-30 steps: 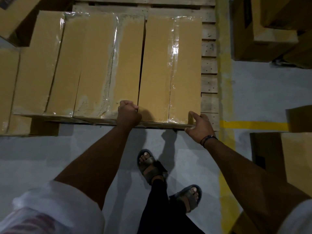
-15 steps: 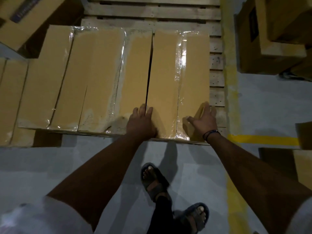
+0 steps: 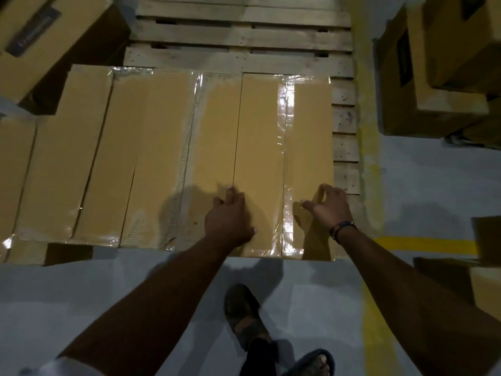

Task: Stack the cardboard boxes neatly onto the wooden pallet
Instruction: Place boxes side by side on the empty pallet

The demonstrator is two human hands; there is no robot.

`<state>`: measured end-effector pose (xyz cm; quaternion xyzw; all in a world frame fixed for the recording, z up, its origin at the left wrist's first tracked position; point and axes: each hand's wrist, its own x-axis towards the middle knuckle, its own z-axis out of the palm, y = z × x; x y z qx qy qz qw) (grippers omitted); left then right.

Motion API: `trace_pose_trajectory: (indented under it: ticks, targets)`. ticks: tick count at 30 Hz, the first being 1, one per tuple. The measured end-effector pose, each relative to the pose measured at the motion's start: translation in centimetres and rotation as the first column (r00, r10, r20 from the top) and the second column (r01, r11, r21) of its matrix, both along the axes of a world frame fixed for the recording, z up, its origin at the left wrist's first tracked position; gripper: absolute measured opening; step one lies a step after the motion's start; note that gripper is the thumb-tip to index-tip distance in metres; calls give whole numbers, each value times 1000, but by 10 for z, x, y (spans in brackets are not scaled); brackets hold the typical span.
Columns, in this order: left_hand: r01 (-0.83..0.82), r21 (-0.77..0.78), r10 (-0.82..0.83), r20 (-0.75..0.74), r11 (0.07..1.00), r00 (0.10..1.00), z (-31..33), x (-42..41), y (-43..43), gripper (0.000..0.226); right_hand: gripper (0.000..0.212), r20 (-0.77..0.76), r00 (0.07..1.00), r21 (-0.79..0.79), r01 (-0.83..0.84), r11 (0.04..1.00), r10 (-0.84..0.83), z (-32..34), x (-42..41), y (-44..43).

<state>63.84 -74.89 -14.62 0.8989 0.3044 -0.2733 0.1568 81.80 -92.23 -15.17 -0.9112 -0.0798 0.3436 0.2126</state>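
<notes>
Your left hand (image 3: 230, 221) lies flat, fingers straight, across the seam between the right-hand box (image 3: 260, 137) and the neighbour box (image 3: 168, 158), both on the wooden pallet (image 3: 343, 149). Your right hand (image 3: 329, 206) rests near the right-hand box's outer edge, fingers arched, thumb spread, holding nothing.

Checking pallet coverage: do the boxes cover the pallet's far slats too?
No: the far slats of the wooden pallet lie bare beyond the cardboard boxes.

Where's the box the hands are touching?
In the head view, the box lies flat on the right side of the wooden pallet, against a second box on its left; the left hand and right hand touch its near end.
</notes>
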Motion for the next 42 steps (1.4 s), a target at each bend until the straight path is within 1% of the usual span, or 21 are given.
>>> trace_pose_trajectory:
  ticks: [4,7,8,11,12,14,15,16,18,19,20,23,24,27,28,30,32,35,39,42]
  targets:
    - [48,94,-49,10,994,999,1,15,-12,119,77,-32,999,21,17,1000,-17,9,6,3]
    - [72,51,-72,-2,996,997,-5,44,-15,126,82,-61,992,77,113,991,-108,7,13,-2]
    - [67,16,-67,-7,998,998,-8,55,-13,126,79,-76,987,114,150,982,-142,4,17,-4]
    - [40,-63,-42,-27,997,999,-10,86,-8,130,58,-100,966,197,255,947,-239,-11,31,-18]
    - [28,-77,-31,-37,997,999,-10,92,-7,133,57,-134,950,225,306,925,-281,-16,36,-24]
    - [13,-78,-16,-44,997,999,-11,95,-8,138,63,-198,919,249,382,890,-340,-25,47,-32]
    - [4,-70,-7,-44,998,999,-13,94,-9,139,66,-206,903,241,420,875,-377,-28,52,-33]
    - [-8,-66,6,-39,998,999,-16,92,-10,141,68,-200,875,234,480,846,-441,-30,59,-35]
    - [-21,-69,19,-28,997,999,-21,92,-13,142,72,-161,788,220,616,756,-595,-33,69,-35]
    - [-17,-70,15,-28,997,999,-23,94,-14,143,73,-160,752,214,659,721,-639,-34,70,-32]
    - [-11,-68,9,-34,998,999,-23,95,-15,143,73,-180,750,219,661,718,-636,-37,67,-25]
    - [1,-33,-4,-65,999,998,-22,100,-15,143,58,-330,839,206,512,834,-434,-43,47,3]
    - [2,-23,-4,-75,1000,997,-22,100,-15,144,56,-345,846,204,490,847,-406,-46,44,7]
    - [2,-17,-4,-100,1000,995,-20,102,-16,145,59,-401,805,156,530,834,-437,-46,53,2]
    - [7,-12,-8,-105,1000,994,-20,103,-17,144,60,-401,809,138,517,845,-430,-48,56,-1]
    - [14,5,-14,-115,1000,993,-19,105,-17,144,57,-398,835,127,461,878,-380,-48,57,-1]
    - [8,6,-7,-124,1000,992,-19,106,-17,144,50,-389,865,147,398,905,-318,-46,57,-1]
    - [11,5,-10,-134,1000,991,-20,106,-17,146,47,-359,898,168,331,928,-255,-47,61,-4]
    - [-25,-25,19,-191,999,981,-18,117,-24,147,49,-337,913,194,305,932,-229,-50,56,-6]
    - [-8,-55,-2,-179,998,984,-14,128,-45,137,49,-290,930,209,293,933,-227,-50,48,-8]
